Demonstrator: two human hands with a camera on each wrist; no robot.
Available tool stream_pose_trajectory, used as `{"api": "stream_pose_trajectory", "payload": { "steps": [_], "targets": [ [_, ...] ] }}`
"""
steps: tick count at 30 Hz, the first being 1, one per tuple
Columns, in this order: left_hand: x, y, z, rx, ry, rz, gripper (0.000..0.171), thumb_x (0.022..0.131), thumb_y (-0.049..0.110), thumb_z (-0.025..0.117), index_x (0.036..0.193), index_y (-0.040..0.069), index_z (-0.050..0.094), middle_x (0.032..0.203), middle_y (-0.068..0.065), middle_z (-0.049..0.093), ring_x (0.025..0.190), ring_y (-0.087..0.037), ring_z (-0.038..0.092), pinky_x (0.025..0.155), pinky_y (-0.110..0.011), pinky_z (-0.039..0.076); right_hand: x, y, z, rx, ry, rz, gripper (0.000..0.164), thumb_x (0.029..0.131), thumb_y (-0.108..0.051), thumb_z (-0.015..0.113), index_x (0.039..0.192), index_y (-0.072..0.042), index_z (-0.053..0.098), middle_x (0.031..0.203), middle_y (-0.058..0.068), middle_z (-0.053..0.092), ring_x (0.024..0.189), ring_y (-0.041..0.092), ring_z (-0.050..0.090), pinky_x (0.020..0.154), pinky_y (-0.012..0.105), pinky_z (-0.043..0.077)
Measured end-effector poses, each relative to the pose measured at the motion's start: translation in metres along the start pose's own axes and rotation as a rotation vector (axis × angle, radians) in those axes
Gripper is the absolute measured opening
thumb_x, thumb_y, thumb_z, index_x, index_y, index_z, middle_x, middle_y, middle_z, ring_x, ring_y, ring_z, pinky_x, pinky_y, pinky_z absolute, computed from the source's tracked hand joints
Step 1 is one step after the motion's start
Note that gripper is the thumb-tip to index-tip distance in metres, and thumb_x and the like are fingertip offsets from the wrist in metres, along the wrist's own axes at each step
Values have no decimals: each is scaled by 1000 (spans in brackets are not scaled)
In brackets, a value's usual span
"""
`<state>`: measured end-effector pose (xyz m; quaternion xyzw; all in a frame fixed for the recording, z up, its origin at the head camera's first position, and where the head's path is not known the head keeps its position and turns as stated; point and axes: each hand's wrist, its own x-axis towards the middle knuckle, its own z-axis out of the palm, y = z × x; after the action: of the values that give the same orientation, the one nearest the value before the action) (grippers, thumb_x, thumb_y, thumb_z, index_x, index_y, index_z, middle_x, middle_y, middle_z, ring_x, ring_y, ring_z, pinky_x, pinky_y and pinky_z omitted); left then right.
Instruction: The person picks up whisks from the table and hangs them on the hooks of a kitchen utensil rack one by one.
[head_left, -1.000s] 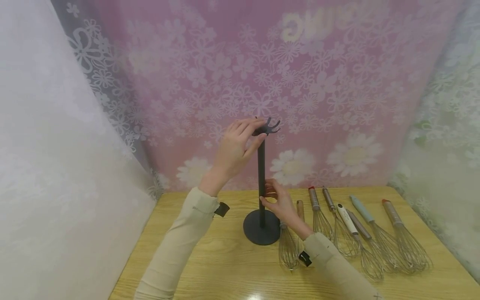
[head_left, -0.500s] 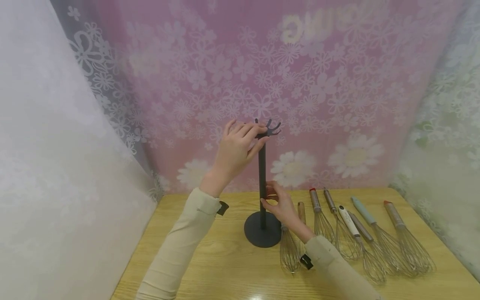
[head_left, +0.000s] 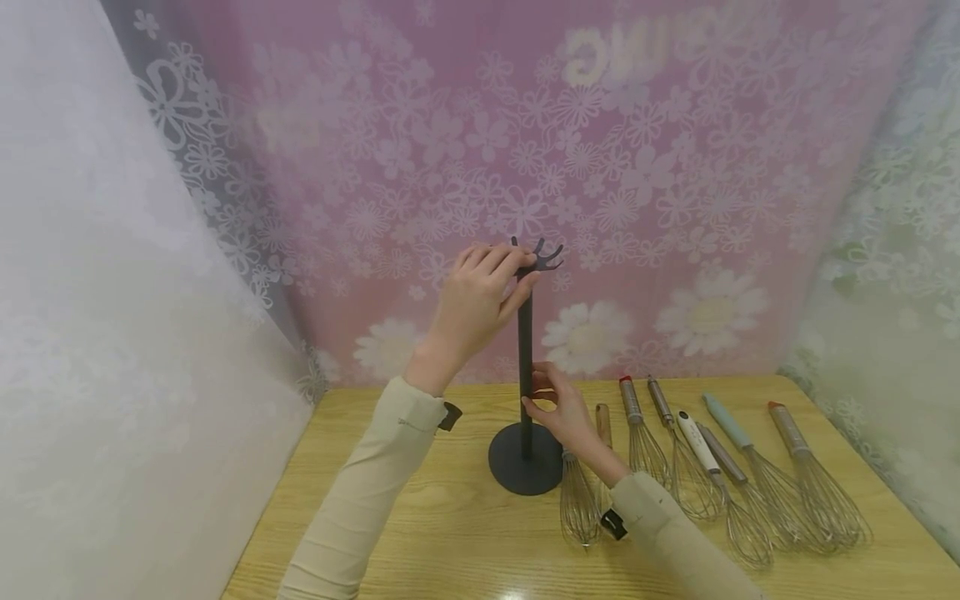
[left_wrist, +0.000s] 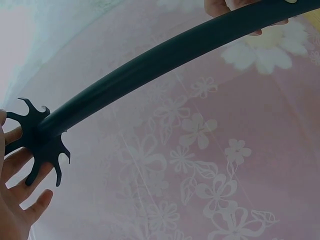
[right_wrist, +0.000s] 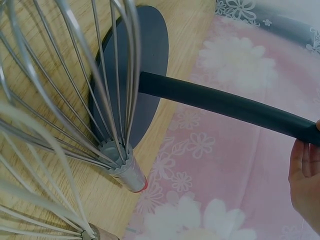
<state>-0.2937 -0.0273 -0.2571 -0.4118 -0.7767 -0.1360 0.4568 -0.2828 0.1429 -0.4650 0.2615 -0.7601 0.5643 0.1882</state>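
A black hook stand (head_left: 525, 354) with a slim pole rises from the wooden table on a round base (head_left: 513, 468). Several curved hooks (left_wrist: 59, 147) ring its top. My left hand (head_left: 471, 300) holds this hooked top, fingers laid over it and thumb on the near side. In the left wrist view, its fingers show behind the hooks. Lower on the pole, my right hand (head_left: 564, 412) pinches it between thumb and fingers. No whisk hangs from the hooks that show. Beside the base, partly under my right wrist, lies a wire whisk (head_left: 579, 504).
More whisks lie in a loose row on the right: one wooden-handled (head_left: 603, 425), one white-handled (head_left: 697, 442), one light blue (head_left: 726, 419), and others in metallic tones. A pink floral curtain (head_left: 450, 167) hangs behind the table (head_left: 390, 517), with pale cloth at both sides.
My left hand has shifted slightly right over the hooked top, its fingers drawing closer together. My right hand stays on the pole. The stand and whisks hold their places; the view tilts a little.
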Motion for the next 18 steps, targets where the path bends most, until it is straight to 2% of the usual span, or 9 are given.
{"api": "stream_pose_trajectory", "payload": {
  "steps": [4, 11, 18],
  "targets": [
    [0, 1, -1, -1, -5, -8, 23, 103, 30, 62, 113, 10, 70, 111, -3, 71, 105, -26, 65, 102, -42, 46, 0, -5, 0, -7, 4, -10, 48, 88, 11, 72, 131, -1, 56, 108, 18, 66, 99, 34, 67, 85, 53, 57],
    [-1, 1, -3, 6, -17, -16, 23, 104, 31, 60, 113, 11, 70, 111, -2, 71, 105, -25, 65, 102, -42, 46, 1, 1, -2, -17, -21, -17, 47, 88, 10, 72, 131, 2, 55, 109, 21, 66, 99, 38, 67, 85, 47, 58],
    [0, 2, -2, 5, -15, -21, 24, 103, 32, 61, 113, 12, 70, 110, -2, 71, 104, -25, 65, 103, -42, 45, 7, -3, -13, 16, -119, 60, 46, 89, 6, 73, 130, 1, 55, 110, 22, 65, 99, 39, 68, 87, 43, 59]
  ]
}}
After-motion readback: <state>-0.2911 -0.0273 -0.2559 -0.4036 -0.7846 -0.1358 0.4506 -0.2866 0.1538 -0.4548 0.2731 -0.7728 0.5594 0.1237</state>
